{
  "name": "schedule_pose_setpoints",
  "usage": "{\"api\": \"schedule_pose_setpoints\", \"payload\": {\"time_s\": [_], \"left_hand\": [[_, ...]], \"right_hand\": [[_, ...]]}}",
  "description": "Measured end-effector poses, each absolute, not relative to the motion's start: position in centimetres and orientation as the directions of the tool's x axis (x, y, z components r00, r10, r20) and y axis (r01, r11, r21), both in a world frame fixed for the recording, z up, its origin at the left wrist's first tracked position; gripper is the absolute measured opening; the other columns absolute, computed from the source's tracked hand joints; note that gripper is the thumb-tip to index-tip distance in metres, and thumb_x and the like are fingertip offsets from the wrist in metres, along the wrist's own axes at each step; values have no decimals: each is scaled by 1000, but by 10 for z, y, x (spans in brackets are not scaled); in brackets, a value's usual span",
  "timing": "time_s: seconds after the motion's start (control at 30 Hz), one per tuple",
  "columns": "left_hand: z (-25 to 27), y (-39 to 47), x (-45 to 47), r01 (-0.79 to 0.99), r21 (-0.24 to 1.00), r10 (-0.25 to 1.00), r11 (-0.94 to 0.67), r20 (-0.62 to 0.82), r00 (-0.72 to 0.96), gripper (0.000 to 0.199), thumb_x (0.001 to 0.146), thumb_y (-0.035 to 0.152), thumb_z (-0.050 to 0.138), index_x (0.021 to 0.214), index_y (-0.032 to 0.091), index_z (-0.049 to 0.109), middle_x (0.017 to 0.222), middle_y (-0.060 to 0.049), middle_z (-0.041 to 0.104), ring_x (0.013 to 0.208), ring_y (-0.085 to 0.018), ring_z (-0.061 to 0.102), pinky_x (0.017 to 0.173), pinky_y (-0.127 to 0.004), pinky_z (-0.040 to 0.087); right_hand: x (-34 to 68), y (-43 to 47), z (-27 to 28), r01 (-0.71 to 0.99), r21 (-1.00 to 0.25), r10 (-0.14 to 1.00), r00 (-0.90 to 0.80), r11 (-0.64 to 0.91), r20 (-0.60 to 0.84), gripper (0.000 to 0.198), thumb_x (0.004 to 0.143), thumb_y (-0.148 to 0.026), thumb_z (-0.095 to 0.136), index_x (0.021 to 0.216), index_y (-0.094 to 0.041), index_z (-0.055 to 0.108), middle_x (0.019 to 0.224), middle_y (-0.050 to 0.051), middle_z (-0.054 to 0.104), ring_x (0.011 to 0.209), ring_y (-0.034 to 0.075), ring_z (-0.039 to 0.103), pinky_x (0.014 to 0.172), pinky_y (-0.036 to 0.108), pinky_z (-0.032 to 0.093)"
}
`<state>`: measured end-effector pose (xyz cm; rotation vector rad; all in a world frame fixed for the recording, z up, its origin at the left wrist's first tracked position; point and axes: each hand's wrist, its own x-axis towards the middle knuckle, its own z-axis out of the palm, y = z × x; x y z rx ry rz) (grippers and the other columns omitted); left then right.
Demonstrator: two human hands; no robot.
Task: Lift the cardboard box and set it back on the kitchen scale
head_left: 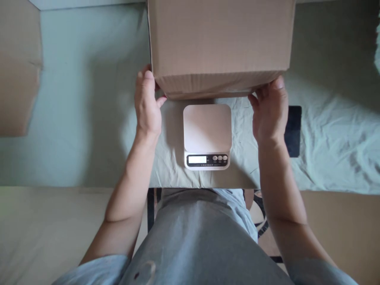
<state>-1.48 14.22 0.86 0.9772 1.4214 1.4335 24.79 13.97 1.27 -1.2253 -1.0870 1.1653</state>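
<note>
Both hands hold a large cardboard box (221, 37) by its lower corners, tilted so that its near side and part of its underside show. My left hand (147, 102) grips the left corner, the thumb along the side and some fingers hidden behind the box. At the right corner, my right hand (270, 109) is closed with its fingertips under the edge. Just in front of the box, between my forearms, a white digital kitchen scale (208, 128) lies on the cloth. Its small display (197, 159) is lit, but the reading cannot be made out.
A pale green cloth (68, 99) covers the table, wrinkled on the right. A dark phone-like slab (293, 131) lies beside my right wrist. More cardboard (19, 79) stands at the left edge. The table's front edge runs close to my body.
</note>
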Motion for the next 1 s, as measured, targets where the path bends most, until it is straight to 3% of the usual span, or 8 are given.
{"api": "schedule_pose_setpoints", "payload": {"time_s": [0.13,0.27,0.43,0.6,0.77,1.0], "left_hand": [[-8,148,-17,6,999,955,44,-40,-295,48,94,62,41,126,27,48,144,-3,48,141,-27,40,101,-54,50],[-21,147,-22,94,993,965,68,-42,-257,60,90,73,33,127,28,48,145,-3,48,145,-30,35,103,-53,47],[-40,147,-33,74,993,958,87,-63,-279,69,78,85,36,126,37,51,149,2,46,146,-29,36,104,-51,48],[-51,146,-43,29,992,945,121,-106,-308,64,74,83,45,116,36,56,134,-3,59,137,-29,47,101,-50,48],[-40,140,-36,-51,996,931,69,-83,-354,58,84,73,46,117,27,58,125,-8,62,120,-27,58,100,-50,48],[-28,143,-20,-41,999,969,8,-18,-246,55,87,71,44,121,29,58,144,-5,50,140,-26,43,108,-50,45]], "right_hand": [[247,141,2,-9,-998,993,100,-55,-56,43,76,-72,50,113,-51,59,138,-17,58,138,23,44,119,43,37],[247,139,-5,-56,-996,992,102,-71,-76,41,78,-72,47,105,-47,63,131,-10,63,134,26,51,115,48,41],[254,137,-8,-83,-988,983,119,-128,-138,40,76,-70,52,107,-46,61,133,-12,63,137,26,48,116,50,36],[268,141,-22,-145,-977,969,164,-159,-182,41,76,-64,58,111,-42,60,128,-7,66,132,26,51,118,51,33],[266,141,-25,-135,-981,970,181,-138,-162,42,80,-63,54,113,-38,59,126,-4,65,125,24,55,115,51,37],[248,148,-9,-85,-996,999,36,-18,-22,52,76,-71,51,113,-35,58,131,-4,62,122,22,55,104,44,48]]}}
